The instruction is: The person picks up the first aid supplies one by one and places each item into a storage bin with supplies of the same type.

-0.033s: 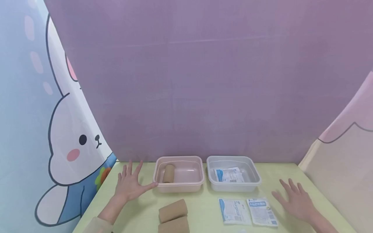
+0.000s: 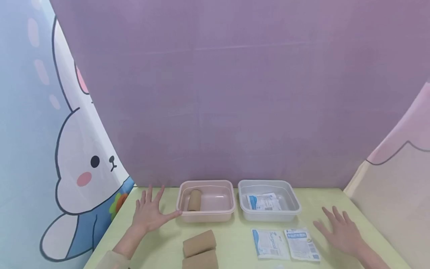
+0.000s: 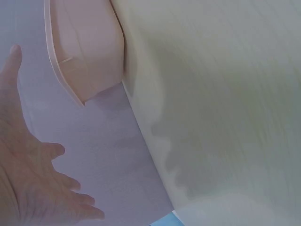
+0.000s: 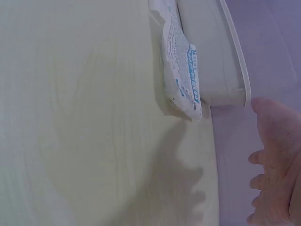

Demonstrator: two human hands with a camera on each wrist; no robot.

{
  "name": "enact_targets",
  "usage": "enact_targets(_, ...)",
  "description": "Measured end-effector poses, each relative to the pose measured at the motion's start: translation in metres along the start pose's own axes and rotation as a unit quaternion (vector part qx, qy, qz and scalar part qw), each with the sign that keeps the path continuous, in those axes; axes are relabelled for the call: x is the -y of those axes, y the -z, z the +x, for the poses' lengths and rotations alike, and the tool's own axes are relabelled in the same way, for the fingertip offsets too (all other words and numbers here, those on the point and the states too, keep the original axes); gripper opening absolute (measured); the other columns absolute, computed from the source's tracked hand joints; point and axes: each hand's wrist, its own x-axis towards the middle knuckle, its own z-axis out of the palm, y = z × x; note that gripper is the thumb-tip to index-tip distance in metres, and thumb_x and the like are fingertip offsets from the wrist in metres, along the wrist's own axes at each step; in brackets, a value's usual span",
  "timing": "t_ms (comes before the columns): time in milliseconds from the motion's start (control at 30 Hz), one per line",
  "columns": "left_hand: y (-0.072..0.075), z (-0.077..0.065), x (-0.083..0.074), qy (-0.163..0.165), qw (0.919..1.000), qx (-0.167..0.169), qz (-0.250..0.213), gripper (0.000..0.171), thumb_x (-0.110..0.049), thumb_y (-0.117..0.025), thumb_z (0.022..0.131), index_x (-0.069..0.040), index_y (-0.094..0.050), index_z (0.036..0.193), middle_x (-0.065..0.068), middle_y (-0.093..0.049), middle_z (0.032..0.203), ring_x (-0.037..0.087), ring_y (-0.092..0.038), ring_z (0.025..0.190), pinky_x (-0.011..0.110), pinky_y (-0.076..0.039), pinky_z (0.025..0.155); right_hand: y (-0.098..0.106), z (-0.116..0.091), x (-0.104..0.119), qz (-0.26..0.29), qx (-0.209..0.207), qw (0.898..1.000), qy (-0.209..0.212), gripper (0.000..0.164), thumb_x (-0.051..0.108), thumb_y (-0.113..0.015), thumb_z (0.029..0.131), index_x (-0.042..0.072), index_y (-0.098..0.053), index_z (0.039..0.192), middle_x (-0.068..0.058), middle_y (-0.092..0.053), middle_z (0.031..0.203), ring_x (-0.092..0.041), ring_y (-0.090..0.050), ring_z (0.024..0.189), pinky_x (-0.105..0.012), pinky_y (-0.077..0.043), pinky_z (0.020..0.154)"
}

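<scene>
My left hand hovers with fingers spread, left of a pink plastic tray. Its thumb overlaps the tray's corner in the head view, but a gap shows in the left wrist view. My right hand is raised at the right, fingers apart, holding nothing. One brown cardboard tube lies in the pink tray. Two more, a rear tube and a front tube, lie before it. A white tray contains a flat packet. Before it lie a blue-edged packet and a blue-labelled packet.
A pale green tabletop carries everything. Behind it hangs a purple cloth, with a rabbit-printed curtain at the left and a cream-and-pink curtain at the right. The two trays stand side by side near the back edge.
</scene>
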Motion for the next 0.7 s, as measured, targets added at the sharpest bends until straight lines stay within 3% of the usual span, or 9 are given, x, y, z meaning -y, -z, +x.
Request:
enact_targets(267,0.003,0.001,-0.001,-0.003,1.0,0.004,0.003,0.125,-0.087,-0.068,0.078,-0.011,-0.028,0.169,0.038,-0.01,0.172,0.065,-0.013,0.156,0.083,-0.018,0.122,0.003,-0.001,0.0,0.006,-0.015,1.0,0.004,0.073,0.046,-0.057,0.107,-0.012,-0.048,0.15,-0.054,-0.036,0.149,-0.083,-0.033,0.128,-0.091,-0.033,0.098)
enact_targets(500,0.009,0.0,-0.004,-0.001,1.0,0.006,0.003,0.125,-0.086,-0.068,0.079,-0.011,-0.027,0.169,0.038,-0.012,0.172,0.065,-0.015,0.156,0.081,-0.02,0.123,0.004,0.003,0.005,0.019,0.002,1.0,-0.008,0.076,0.049,-0.055,0.107,-0.011,-0.046,0.152,-0.053,-0.032,0.153,-0.082,-0.031,0.132,-0.09,-0.03,0.103)
enact_targets(700,0.01,-0.002,-0.008,-0.02,0.9995,-0.008,-0.024,0.126,-0.081,-0.074,0.077,-0.008,-0.027,0.169,0.037,-0.019,0.171,0.065,-0.019,0.155,0.081,-0.027,0.12,0.009,0.005,0.008,0.049,0.006,0.999,-0.007,0.075,0.046,-0.054,0.109,-0.012,-0.042,0.154,-0.054,-0.028,0.153,-0.082,-0.029,0.132,-0.09,-0.028,0.104)
